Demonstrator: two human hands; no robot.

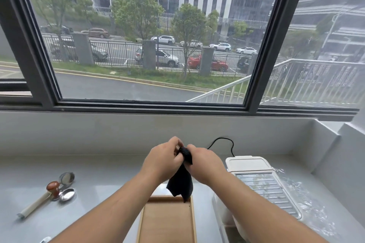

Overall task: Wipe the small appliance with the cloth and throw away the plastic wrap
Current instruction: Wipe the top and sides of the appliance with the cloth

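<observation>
Two hands closed on dark cloth (180, 179), left hand (164, 161), right hand (203, 163)

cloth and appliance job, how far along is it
Nothing looks finished. Both the left hand and right hand hold the dark cloth above the counter, away from the white appliance. Wiping is left, and the clear plastic wrap still lies beside the appliance.
</observation>
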